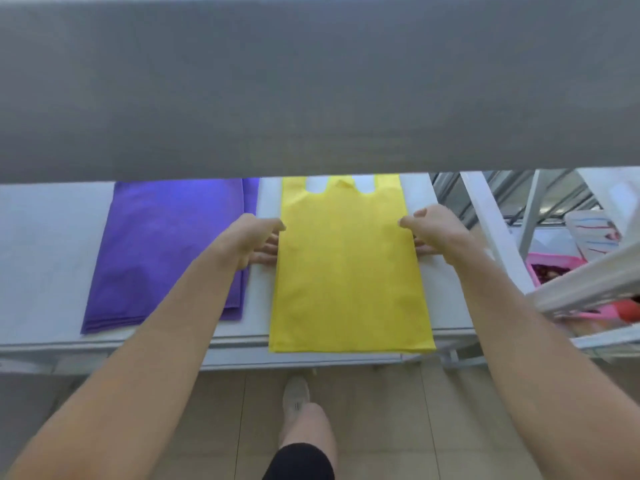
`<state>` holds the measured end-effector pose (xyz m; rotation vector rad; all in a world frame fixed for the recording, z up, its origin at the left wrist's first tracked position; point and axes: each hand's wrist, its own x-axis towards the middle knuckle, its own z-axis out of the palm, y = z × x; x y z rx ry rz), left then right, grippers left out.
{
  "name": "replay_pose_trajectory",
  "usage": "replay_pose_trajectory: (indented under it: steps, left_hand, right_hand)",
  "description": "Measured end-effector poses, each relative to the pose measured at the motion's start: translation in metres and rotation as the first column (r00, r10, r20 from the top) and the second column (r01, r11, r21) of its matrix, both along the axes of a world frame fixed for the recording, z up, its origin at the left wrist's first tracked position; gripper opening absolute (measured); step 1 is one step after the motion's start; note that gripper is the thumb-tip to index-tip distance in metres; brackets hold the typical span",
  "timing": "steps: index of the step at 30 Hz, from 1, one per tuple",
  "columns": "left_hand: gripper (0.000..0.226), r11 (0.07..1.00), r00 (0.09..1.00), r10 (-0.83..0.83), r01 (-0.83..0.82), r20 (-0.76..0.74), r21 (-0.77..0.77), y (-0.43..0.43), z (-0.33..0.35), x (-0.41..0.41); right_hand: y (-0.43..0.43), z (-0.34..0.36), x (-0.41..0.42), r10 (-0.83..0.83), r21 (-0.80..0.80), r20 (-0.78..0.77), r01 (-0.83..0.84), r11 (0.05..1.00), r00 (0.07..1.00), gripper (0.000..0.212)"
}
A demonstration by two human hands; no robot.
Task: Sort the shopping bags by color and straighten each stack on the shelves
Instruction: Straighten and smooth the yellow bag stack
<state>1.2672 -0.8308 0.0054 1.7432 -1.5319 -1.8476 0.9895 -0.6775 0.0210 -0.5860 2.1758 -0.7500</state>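
A stack of yellow shopping bags (348, 265) lies flat on the white shelf (45, 244), handles pointing away, its near edge hanging slightly over the shelf's front. My left hand (258, 239) grips the stack's left edge, thumb on top and fingers tucked beneath. My right hand (433, 233) grips the right edge the same way. A stack of purple bags (166, 251) lies to the left, partly under my left forearm, its layers slightly fanned at the near edge.
The grey upper shelf (311, 81) overhangs and hides the back of the lower one. White shelf struts (491, 237) stand at the right, with a pink basket (554, 268) beyond them. My leg and shoe (296, 396) are on the tiled floor below.
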Motion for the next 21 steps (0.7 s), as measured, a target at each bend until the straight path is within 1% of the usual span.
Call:
replay_pose_trajectory:
  steps: [2,4,5,8,11,16,19,21]
  left_hand:
    - [0.023,0.999,0.999,-0.028,0.027,0.025,0.044,0.034,0.001,0.018]
    - [0.025,0.997,0.998,-0.048,0.046,0.029,0.067,0.064,0.001,0.032]
    - [0.025,0.997,0.997,-0.060,0.058,0.043,0.060,0.077,0.000,0.036]
    - [0.028,0.995,0.986,-0.083,0.089,0.147,-0.033,0.112,-0.008,0.037]
    - [0.033,0.976,0.968,-0.080,0.125,0.237,-0.179,0.133,-0.014,0.028]
    - [0.035,0.926,0.937,-0.026,0.154,0.349,-0.344,0.132,-0.008,0.004]
    - [0.031,0.908,0.937,-0.008,0.154,0.350,-0.390,0.117,-0.010,-0.011]
    - [0.027,0.893,0.941,0.007,0.146,0.338,-0.425,0.108,-0.011,-0.019]
  right_hand:
    - [0.033,0.002,0.016,0.032,0.032,-0.012,-0.032,0.999,0.999,0.047]
    - [0.062,0.004,0.032,0.097,0.072,-0.049,-0.093,0.993,0.994,0.026]
    - [0.076,0.004,0.040,0.134,0.088,-0.074,-0.128,0.988,0.988,0.020]
    - [0.102,-0.003,0.058,0.201,0.113,-0.169,-0.183,0.977,0.965,0.031]
    - [0.112,-0.012,0.071,0.243,0.084,-0.189,-0.231,0.969,0.951,0.026]
    - [0.106,-0.016,0.065,0.194,0.005,-0.264,-0.200,0.980,0.945,0.031]
    - [0.094,-0.017,0.052,0.134,-0.019,-0.284,-0.145,0.989,0.949,0.037]
    - [0.084,-0.019,0.043,0.102,-0.027,-0.302,-0.115,0.993,0.948,0.032]
